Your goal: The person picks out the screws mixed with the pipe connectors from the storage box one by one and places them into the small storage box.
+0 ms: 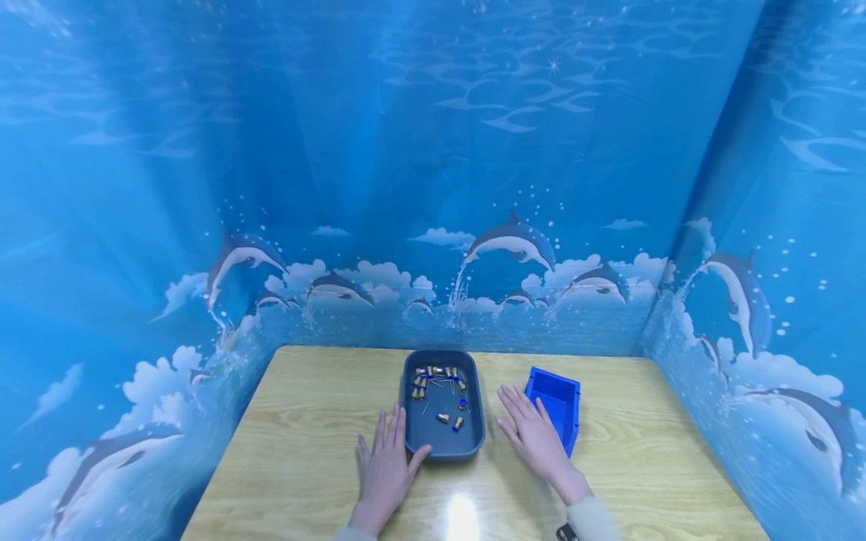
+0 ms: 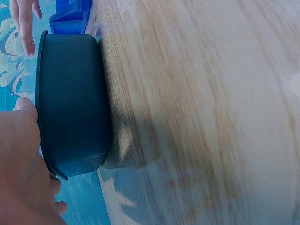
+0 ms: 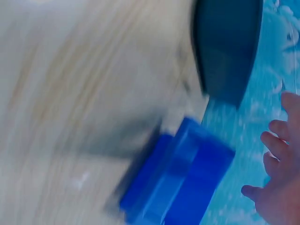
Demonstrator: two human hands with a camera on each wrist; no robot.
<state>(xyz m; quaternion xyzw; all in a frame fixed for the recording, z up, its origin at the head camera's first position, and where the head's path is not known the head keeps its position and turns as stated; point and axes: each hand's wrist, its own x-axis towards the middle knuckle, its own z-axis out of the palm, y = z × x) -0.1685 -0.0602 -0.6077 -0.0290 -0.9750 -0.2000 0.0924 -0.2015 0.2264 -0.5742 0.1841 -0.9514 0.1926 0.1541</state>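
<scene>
A dark blue-grey tray (image 1: 440,445) stands in the middle of the table. Several small brass-coloured fittings (image 1: 443,417), some with blue ends, lie inside among thin metal pins. My left hand (image 1: 389,469) rests at the tray's near left corner, its fingers straight along the left side and the thumb on the near rim. In the left wrist view, the tray's outer wall (image 2: 75,98) shows beside this hand. To the right, my right hand (image 1: 534,443) hovers with fingers extended, holding nothing. It partly covers a small bright blue bin (image 1: 563,406), whose visible inside holds nothing.
The pale wooden table (image 1: 318,406) is bordered at the back and sides by a blue curtain (image 1: 352,150) printed with dolphins. A gap of tabletop separates the tray from the blue bin. Light glares off the table near its front edge.
</scene>
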